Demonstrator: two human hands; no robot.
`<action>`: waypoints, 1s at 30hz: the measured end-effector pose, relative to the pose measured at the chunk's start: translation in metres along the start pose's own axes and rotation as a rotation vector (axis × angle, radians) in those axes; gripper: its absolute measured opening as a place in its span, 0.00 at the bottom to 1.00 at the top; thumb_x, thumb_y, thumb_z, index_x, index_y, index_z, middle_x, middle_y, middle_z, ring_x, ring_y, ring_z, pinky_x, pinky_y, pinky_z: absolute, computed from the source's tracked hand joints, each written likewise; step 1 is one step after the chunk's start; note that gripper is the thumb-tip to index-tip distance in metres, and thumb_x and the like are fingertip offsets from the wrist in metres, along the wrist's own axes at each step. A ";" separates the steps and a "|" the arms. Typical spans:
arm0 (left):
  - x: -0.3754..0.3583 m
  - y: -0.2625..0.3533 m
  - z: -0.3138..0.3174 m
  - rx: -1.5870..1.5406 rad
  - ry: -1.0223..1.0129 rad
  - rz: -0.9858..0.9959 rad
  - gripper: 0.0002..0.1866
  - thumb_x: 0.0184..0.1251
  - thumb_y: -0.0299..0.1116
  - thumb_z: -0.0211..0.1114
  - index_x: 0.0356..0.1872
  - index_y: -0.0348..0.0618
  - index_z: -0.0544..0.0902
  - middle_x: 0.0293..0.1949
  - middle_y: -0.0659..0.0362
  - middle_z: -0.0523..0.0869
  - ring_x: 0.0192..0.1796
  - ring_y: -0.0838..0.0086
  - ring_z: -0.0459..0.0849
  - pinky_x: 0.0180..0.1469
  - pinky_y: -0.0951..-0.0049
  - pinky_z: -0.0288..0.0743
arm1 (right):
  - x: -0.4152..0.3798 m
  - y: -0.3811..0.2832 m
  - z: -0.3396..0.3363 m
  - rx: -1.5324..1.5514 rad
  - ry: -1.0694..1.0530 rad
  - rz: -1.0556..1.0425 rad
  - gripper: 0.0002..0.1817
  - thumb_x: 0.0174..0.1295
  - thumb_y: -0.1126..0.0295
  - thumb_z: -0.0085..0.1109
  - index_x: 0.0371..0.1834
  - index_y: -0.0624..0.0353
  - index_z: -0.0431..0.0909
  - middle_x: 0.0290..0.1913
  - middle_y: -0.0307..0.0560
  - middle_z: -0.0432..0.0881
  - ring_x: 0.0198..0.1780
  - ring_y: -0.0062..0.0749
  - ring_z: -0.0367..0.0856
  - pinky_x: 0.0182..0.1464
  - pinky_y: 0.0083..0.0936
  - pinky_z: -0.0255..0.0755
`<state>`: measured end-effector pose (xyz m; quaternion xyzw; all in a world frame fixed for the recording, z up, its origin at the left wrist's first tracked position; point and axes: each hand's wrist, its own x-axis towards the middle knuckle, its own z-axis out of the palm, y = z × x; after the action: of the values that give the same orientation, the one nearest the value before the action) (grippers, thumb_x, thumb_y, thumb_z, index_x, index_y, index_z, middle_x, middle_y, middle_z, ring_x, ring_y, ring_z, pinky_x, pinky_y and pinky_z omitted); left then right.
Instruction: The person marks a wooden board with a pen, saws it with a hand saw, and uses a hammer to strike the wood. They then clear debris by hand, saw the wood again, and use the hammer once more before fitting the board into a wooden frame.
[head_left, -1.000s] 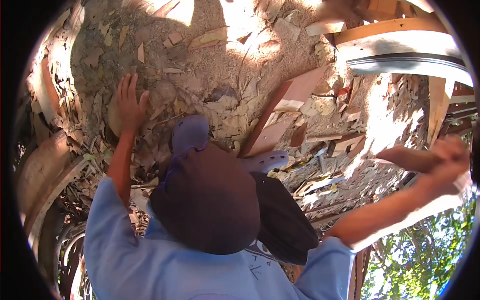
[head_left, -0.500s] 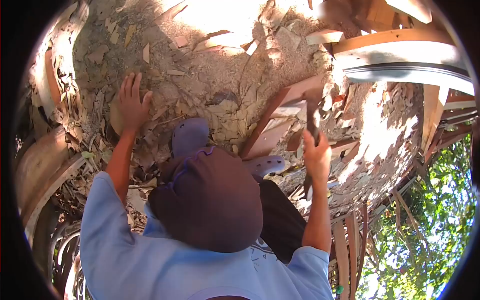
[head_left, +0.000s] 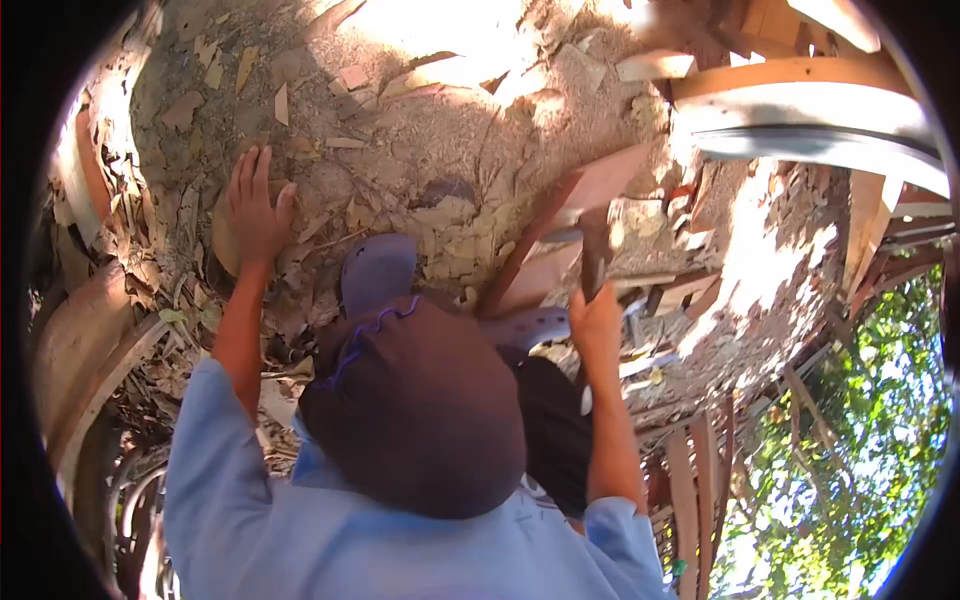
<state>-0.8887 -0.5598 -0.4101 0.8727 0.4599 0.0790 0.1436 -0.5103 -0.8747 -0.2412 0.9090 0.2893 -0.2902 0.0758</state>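
My left hand (head_left: 262, 210) lies flat with fingers stretched out, over a rounded tan piece (head_left: 224, 235) on the leaf-strewn ground. My right hand (head_left: 597, 325) is wrapped round the dark handle of an adze-like tool (head_left: 595, 240). The tool's head points left, over a reddish block of wood (head_left: 540, 275) that lies at a slant. The handle's lower end runs down behind my right wrist. A purple-grey clog (head_left: 380, 272) stands between my hands, and a second clog (head_left: 530, 327) is close to the block's lower end.
Cut wood pieces (head_left: 790, 75) and a long pale curved slab (head_left: 820, 140) lie at the upper right. Chips and dry leaves cover the ground. Curved wood slabs (head_left: 85, 320) line the left side. Upright slats (head_left: 690, 490) and green foliage (head_left: 860, 430) stand at the lower right.
My right hand has moved left and slightly down, bringing the adze-like tool's head lower and left, over the reddish block. My left hand keeps its place on the rounded piece.
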 end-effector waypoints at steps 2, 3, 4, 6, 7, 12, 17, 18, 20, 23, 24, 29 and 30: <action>0.018 -0.005 0.000 0.022 0.020 0.008 0.32 0.80 0.56 0.51 0.78 0.54 0.66 0.77 0.56 0.67 0.80 0.56 0.60 0.78 0.50 0.53 | -0.015 -0.028 0.006 0.128 0.049 0.173 0.34 0.69 0.47 0.57 0.63 0.69 0.73 0.54 0.81 0.79 0.57 0.75 0.79 0.55 0.57 0.74; 0.002 0.005 -0.006 0.014 -0.022 -0.002 0.33 0.80 0.57 0.51 0.78 0.54 0.66 0.77 0.56 0.66 0.80 0.56 0.59 0.78 0.50 0.52 | -0.039 -0.018 0.006 0.057 0.033 0.272 0.34 0.69 0.47 0.57 0.64 0.68 0.73 0.55 0.80 0.79 0.57 0.75 0.78 0.56 0.58 0.73; -0.014 0.007 -0.014 0.014 -0.065 -0.017 0.33 0.80 0.56 0.51 0.78 0.54 0.65 0.77 0.56 0.66 0.80 0.56 0.59 0.78 0.50 0.52 | -0.059 -0.005 0.014 0.091 0.066 0.245 0.32 0.69 0.49 0.60 0.62 0.69 0.75 0.52 0.76 0.81 0.54 0.70 0.81 0.54 0.53 0.74; 0.000 0.003 -0.005 0.021 -0.048 -0.025 0.33 0.80 0.56 0.51 0.79 0.54 0.65 0.78 0.56 0.65 0.80 0.56 0.59 0.78 0.50 0.51 | -0.046 0.015 0.037 0.201 0.219 0.149 0.28 0.69 0.53 0.65 0.56 0.71 0.79 0.46 0.68 0.85 0.46 0.60 0.85 0.51 0.44 0.77; 0.009 0.000 -0.003 0.025 -0.013 -0.022 0.33 0.79 0.56 0.51 0.79 0.54 0.65 0.78 0.56 0.65 0.80 0.56 0.59 0.78 0.50 0.51 | -0.029 0.008 0.016 0.262 0.139 0.147 0.26 0.69 0.53 0.64 0.54 0.69 0.80 0.42 0.66 0.86 0.44 0.59 0.85 0.50 0.43 0.77; -0.002 -0.005 0.005 0.026 -0.013 0.009 0.32 0.79 0.54 0.53 0.79 0.55 0.65 0.78 0.56 0.66 0.80 0.56 0.59 0.78 0.51 0.52 | -0.005 -0.086 -0.187 0.128 0.359 0.242 0.20 0.76 0.56 0.55 0.33 0.63 0.77 0.20 0.42 0.75 0.21 0.25 0.77 0.24 0.27 0.70; 0.002 0.003 -0.005 0.048 -0.028 -0.001 0.32 0.78 0.53 0.55 0.78 0.57 0.66 0.77 0.56 0.67 0.80 0.57 0.60 0.77 0.52 0.53 | 0.000 -0.062 -0.379 1.004 0.837 -0.292 0.15 0.72 0.59 0.55 0.36 0.61 0.76 0.27 0.41 0.73 0.25 0.23 0.68 0.26 0.23 0.60; 0.000 0.003 -0.004 0.050 -0.026 0.002 0.32 0.78 0.53 0.55 0.78 0.57 0.66 0.77 0.56 0.67 0.80 0.57 0.60 0.77 0.52 0.53 | 0.007 -0.054 -0.367 0.929 0.845 -0.250 0.16 0.71 0.58 0.55 0.39 0.62 0.76 0.30 0.45 0.74 0.29 0.29 0.70 0.29 0.26 0.61; -0.003 0.004 -0.006 0.043 -0.030 -0.002 0.32 0.78 0.53 0.55 0.78 0.56 0.66 0.77 0.56 0.67 0.80 0.57 0.60 0.77 0.52 0.53 | 0.027 -0.034 -0.284 0.631 0.728 -0.043 0.19 0.70 0.55 0.57 0.44 0.64 0.75 0.36 0.53 0.76 0.35 0.40 0.72 0.36 0.34 0.65; 0.003 0.002 0.000 0.024 -0.009 0.000 0.32 0.78 0.54 0.54 0.78 0.55 0.67 0.76 0.56 0.68 0.79 0.56 0.61 0.77 0.52 0.54 | 0.039 0.024 -0.048 -0.021 0.065 0.196 0.26 0.68 0.51 0.58 0.52 0.67 0.75 0.45 0.65 0.78 0.46 0.56 0.76 0.46 0.44 0.70; 0.001 0.001 -0.001 0.021 -0.008 -0.001 0.32 0.78 0.54 0.54 0.77 0.54 0.67 0.76 0.55 0.68 0.79 0.56 0.62 0.77 0.51 0.54 | 0.035 0.042 0.021 -0.095 -0.156 0.258 0.29 0.67 0.49 0.59 0.55 0.68 0.75 0.48 0.69 0.79 0.49 0.61 0.77 0.49 0.48 0.72; -0.014 0.004 -0.013 0.006 -0.044 -0.005 0.32 0.77 0.53 0.55 0.77 0.53 0.67 0.75 0.53 0.69 0.78 0.55 0.62 0.77 0.51 0.55 | -0.055 0.030 0.067 0.130 0.090 0.173 0.29 0.70 0.53 0.60 0.64 0.66 0.74 0.53 0.75 0.83 0.57 0.70 0.81 0.57 0.50 0.76; 0.002 0.001 -0.005 0.004 -0.014 -0.002 0.32 0.77 0.53 0.55 0.77 0.53 0.68 0.75 0.53 0.69 0.78 0.54 0.62 0.77 0.51 0.55 | -0.046 0.007 0.049 0.193 0.283 0.047 0.28 0.71 0.56 0.60 0.65 0.65 0.74 0.53 0.74 0.83 0.57 0.69 0.81 0.57 0.49 0.76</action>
<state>-0.8885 -0.5575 -0.4048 0.8732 0.4598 0.0716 0.1450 -0.5608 -0.9181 -0.2552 0.9503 0.2468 -0.1838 -0.0466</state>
